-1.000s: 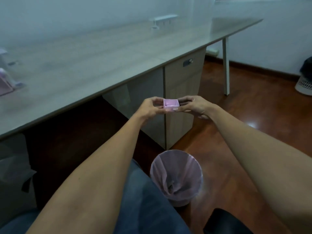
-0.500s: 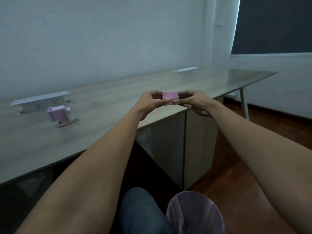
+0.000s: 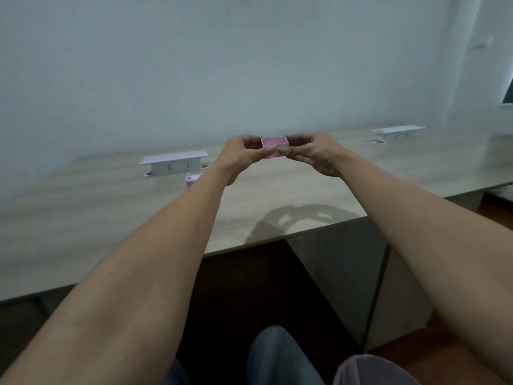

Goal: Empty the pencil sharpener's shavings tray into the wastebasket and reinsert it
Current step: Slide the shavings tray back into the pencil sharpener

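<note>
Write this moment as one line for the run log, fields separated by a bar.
tray: pink, open side up | left hand and right hand: both holding tray, above desk | sharpener: on desk, partly hidden

no text, label or number can be read anywhere.

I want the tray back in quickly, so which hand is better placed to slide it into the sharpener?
Probably the left hand: the pink sharpener stands on the desk on its side, beside the left forearm. Both hands pinch the tray; the right hand would have to cross over.
</note>
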`<control>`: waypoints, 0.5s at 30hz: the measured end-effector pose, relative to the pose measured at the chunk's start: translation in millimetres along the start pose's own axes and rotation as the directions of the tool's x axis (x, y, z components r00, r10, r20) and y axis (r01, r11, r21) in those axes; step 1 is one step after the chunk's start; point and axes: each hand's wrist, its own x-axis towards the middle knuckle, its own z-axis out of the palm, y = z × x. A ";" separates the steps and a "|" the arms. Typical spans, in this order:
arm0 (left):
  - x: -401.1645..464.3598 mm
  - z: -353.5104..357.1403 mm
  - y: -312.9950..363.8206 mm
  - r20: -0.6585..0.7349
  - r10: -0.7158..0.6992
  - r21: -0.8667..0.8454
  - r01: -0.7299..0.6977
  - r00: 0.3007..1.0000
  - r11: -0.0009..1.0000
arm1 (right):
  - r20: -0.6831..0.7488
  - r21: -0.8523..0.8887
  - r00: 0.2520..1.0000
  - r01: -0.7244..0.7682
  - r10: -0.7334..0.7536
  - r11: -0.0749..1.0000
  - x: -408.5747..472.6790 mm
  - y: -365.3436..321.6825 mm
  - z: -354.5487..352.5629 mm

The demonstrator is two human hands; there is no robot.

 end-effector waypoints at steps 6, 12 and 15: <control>-3.3 -83.0 -18.9 -0.123 -0.042 0.052 0.049 0.992 0.997 | 0.110 0.018 0.994 0.002 -0.004 1.000 61.1 7.4 75.1; -7.8 -155.8 -43.7 -0.208 -0.089 0.057 0.103 0.974 0.993 | 0.201 -0.016 0.979 0.010 -0.007 1.000 116.0 23.3 135.3; -10.5 -183.3 -61.2 -0.261 -0.122 0.047 0.139 0.957 0.989 | 0.152 -0.031 0.988 -0.004 0.009 1.000 137.6 39.0 155.7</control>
